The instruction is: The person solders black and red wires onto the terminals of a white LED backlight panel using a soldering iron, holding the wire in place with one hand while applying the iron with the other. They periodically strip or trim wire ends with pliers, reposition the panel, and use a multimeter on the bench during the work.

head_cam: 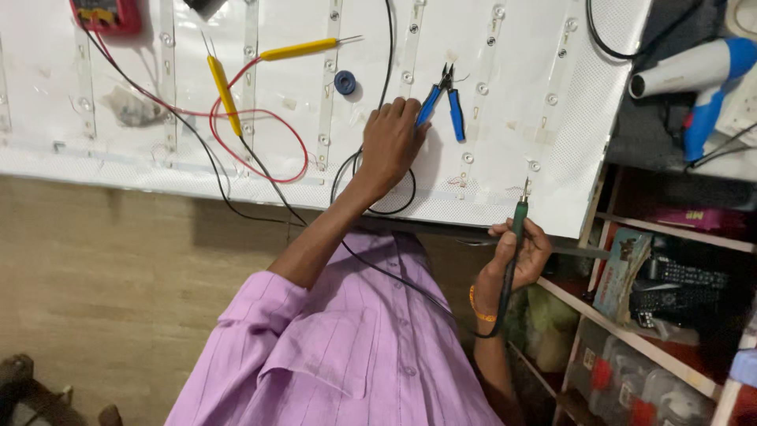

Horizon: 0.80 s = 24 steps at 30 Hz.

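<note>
Centrally, left hand (390, 142) fingers rest on blue-handled pliers (443, 101) lying on the white panel (505, 47); right hand (520, 252) fingers wrap a soldering iron (516, 229) at the panel's lower edge. Its cord's far end is cut off.

matt white panel (505, 47), blue rubbery-handled metal pliers (456, 110), glossy plastic hairdryer (694, 75), purple striped cloth shirt (347, 355).
</note>
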Motion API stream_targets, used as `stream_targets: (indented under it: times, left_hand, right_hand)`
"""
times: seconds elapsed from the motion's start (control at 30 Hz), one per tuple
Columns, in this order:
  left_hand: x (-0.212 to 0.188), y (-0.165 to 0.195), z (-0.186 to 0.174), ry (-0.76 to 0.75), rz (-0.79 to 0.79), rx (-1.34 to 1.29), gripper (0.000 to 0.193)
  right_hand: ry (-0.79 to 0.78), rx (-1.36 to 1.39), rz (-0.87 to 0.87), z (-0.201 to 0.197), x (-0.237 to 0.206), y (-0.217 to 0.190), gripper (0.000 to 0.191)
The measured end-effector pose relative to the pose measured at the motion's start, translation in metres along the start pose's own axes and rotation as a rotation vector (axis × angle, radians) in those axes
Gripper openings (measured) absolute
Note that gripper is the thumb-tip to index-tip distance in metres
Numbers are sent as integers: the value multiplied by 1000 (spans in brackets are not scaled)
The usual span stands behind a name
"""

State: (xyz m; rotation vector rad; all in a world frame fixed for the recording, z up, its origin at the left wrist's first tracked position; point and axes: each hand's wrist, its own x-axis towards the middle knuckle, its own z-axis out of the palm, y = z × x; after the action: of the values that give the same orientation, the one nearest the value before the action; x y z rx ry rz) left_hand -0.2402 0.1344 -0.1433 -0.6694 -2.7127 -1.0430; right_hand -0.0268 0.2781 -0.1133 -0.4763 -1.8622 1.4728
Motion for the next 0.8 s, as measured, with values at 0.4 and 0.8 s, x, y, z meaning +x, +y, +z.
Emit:
stream_targets:
  times: [0.4,0.8]
  left_hand:
    - [5,-19,20,-193,126,-74,18]
    - [49,-26,0,-272,507,29,21]
  right_hand:
    - [258,-130,28,29,-93,-30,27]
    - [344,-97,31,65,-117,-41,30]
